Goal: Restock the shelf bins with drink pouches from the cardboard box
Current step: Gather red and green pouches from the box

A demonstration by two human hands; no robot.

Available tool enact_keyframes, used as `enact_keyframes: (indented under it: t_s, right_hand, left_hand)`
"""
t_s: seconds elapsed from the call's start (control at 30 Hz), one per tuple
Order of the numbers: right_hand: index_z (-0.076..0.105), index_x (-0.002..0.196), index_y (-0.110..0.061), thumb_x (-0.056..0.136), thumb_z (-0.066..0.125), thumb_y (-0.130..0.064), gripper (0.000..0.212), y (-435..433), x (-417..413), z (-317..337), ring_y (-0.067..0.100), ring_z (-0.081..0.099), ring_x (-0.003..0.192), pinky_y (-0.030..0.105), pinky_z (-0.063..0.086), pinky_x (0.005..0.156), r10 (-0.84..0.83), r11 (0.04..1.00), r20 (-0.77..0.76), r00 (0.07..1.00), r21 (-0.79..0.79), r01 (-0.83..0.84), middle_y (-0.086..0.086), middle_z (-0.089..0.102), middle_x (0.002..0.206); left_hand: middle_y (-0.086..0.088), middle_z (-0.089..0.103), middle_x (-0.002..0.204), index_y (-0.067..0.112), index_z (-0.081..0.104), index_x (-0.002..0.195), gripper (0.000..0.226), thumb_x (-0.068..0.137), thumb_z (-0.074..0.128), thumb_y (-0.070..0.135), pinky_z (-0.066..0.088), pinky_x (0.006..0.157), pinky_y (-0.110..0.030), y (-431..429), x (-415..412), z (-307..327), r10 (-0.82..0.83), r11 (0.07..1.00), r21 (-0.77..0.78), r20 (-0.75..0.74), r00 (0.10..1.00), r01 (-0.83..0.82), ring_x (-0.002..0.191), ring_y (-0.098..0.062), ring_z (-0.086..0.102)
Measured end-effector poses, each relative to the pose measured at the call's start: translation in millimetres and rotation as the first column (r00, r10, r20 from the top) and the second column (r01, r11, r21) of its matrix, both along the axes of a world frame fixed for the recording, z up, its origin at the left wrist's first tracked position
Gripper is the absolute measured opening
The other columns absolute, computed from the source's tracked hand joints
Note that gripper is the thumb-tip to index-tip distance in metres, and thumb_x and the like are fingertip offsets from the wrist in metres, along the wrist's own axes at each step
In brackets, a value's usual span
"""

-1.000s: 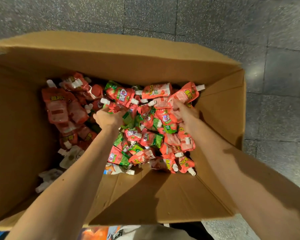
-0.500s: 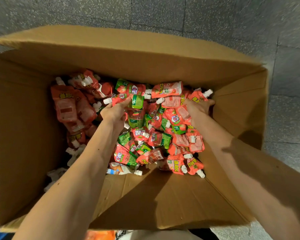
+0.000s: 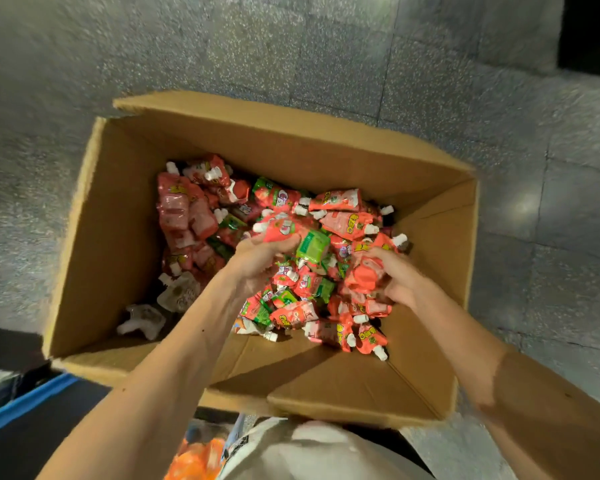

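Observation:
An open cardboard box [image 3: 115, 244] stands on the floor, holding a heap of red and green drink pouches [image 3: 187, 209] with white caps. My left hand [image 3: 257, 258] grips a red and green pouch [image 3: 291, 235] lifted above the heap. My right hand [image 3: 395, 275] holds a bunch of red pouches [image 3: 364, 271] raised over the right side of the pile. A few pale pouches [image 3: 177, 292] lie at the box's lower left. No shelf bins are in sight.
Grey speckled floor tiles [image 3: 326, 46] surround the box. A blue edge [image 3: 25, 403] and dark surface sit at the lower left. My light-coloured clothing [image 3: 312, 452] and something orange [image 3: 194, 459] show at the bottom. The box's bare bottom [image 3: 291, 362] lies near me.
Both hands have closed on pouches and lifted them up out of the heap. The camera has pulled back and up, so the box looks smaller and the picture is blurred.

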State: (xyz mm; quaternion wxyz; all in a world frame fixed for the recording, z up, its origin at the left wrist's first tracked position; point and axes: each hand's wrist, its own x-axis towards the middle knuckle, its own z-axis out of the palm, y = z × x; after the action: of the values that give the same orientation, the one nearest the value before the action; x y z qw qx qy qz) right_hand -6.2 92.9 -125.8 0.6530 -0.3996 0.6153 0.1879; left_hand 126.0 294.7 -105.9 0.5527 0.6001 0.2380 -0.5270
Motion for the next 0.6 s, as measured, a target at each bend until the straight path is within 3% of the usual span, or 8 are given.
enact_keyframes:
  t_s: [0.07,0.2,0.37,0.43,0.5,0.53,0.57,0.6]
  right_hand:
    - [0.068,0.106,-0.012,0.077,0.075,-0.018,0.031,3.4,-5.2,18.3,0.024,0.067,0.077,0.04,0.055,0.083,0.039,0.995,0.067,0.997,0.091,-0.045,0.01,0.071,0.092]
    - [0.067,0.075,-0.014,0.065,0.075,-0.017,0.013,17.6,-3.2,60.1,0.015,0.054,0.053,0.025,0.048,0.054,0.068,0.958,0.252,0.965,0.253,-0.134,0.002,0.061,0.068]
    - [0.067,0.088,-0.015,0.046,0.086,-0.021,0.047,44.6,-0.1,133.5,0.017,0.06,0.074,0.034,0.052,0.077,0.0,0.865,0.528,0.85,0.426,-0.265,0.002,0.065,0.086]
    - [0.071,0.092,-0.015,0.063,0.078,-0.02,0.03,61.9,-4.7,170.2,0.017,0.061,0.072,0.034,0.057,0.079,-0.047,0.772,0.61,0.791,0.525,-0.359,0.0,0.071,0.091]
    - [0.076,0.099,-0.014,0.075,0.073,-0.021,0.025,84.7,-9.3,207.9,0.023,0.061,0.083,0.038,0.059,0.08,-0.037,0.701,0.663,0.748,0.551,-0.453,0.003,0.072,0.09]
    - [0.075,0.104,-0.015,0.073,0.079,-0.023,0.032,98.2,-11.2,225.0,0.025,0.061,0.092,0.041,0.058,0.081,-0.02,0.69,0.693,0.721,0.531,-0.491,0.004,0.069,0.092]
    - [0.074,0.107,-0.015,0.071,0.083,-0.025,0.039,114.2,-14.7,248.4,0.027,0.063,0.1,0.043,0.058,0.082,0.004,0.654,0.73,0.684,0.515,-0.554,0.006,0.068,0.098]
    - [0.075,0.105,-0.015,0.073,0.08,-0.026,0.035,130.2,-17.8,267.0,0.027,0.068,0.101,0.042,0.059,0.079,0.049,0.635,0.769,0.638,0.469,-0.614,0.008,0.07,0.102]
  left_hand:
    - [0.007,0.066,0.068,0.024,0.07,0.093,0.016,0.082,0.079,0.017,0.035,0.072,-0.029,6.9,-12.0,27.2,-0.061,0.995,-0.072,0.049,0.997,0.064,0.071,-0.011,0.05]
    - [0.002,0.074,0.094,0.017,0.073,0.097,0.016,0.082,0.077,0.017,0.044,0.098,-0.039,26.1,-43.9,86.2,-0.072,0.978,-0.186,0.138,0.988,0.098,0.095,-0.015,0.063]
    - [-0.007,0.068,0.107,0.013,0.072,0.109,0.04,0.073,0.085,0.021,0.036,0.093,-0.042,59.9,-113.8,162.0,0.215,0.901,-0.422,0.228,0.95,-0.102,0.106,-0.028,0.054]
    - [-0.008,0.068,0.11,0.014,0.072,0.11,0.051,0.066,0.09,0.033,0.042,0.091,-0.039,70.1,-148.2,199.6,0.333,0.849,-0.498,0.241,0.912,-0.178,0.103,-0.025,0.059]
    - [-0.002,0.074,0.091,0.011,0.079,0.089,0.023,0.083,0.073,0.032,0.046,0.089,-0.031,80.4,-179.9,237.0,0.412,0.833,-0.499,0.271,0.87,-0.239,0.094,-0.016,0.065]
    - [0.002,0.074,0.076,0.012,0.08,0.073,0.032,0.092,0.057,0.026,0.048,0.088,-0.026,88.7,-192.3,254.1,0.432,0.819,-0.524,0.292,0.853,-0.236,0.085,-0.01,0.067]
    - [0.002,0.074,0.071,0.012,0.08,0.069,0.039,0.093,0.051,0.022,0.049,0.088,-0.023,97.3,-206.1,271.9,0.477,0.803,-0.536,0.314,0.821,-0.261,0.082,-0.008,0.068]
    - [-0.003,0.076,0.084,0.008,0.08,0.081,0.028,0.087,0.058,0.024,0.049,0.091,-0.026,108.3,-218.2,284.1,0.516,0.777,-0.569,0.335,0.788,-0.267,0.091,-0.012,0.067]
